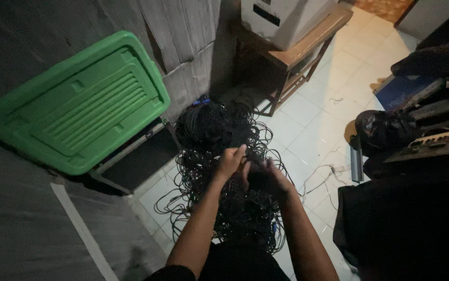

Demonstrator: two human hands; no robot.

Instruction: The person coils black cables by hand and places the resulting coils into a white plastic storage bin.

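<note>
Pale tiled floor (334, 122) carrying a large tangled heap of black cables (224, 156), a wooden stool (297, 57), a thin white cord (321, 174) and a green-lidded case (79, 104).

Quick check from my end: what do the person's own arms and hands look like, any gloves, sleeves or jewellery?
Both forearms are bare. The left hand and right hand wear no gloves, and no watch or ring shows in the dim light. A dark short sleeve edge appears at the left upper arm; the right upper arm is out of view.
</note>
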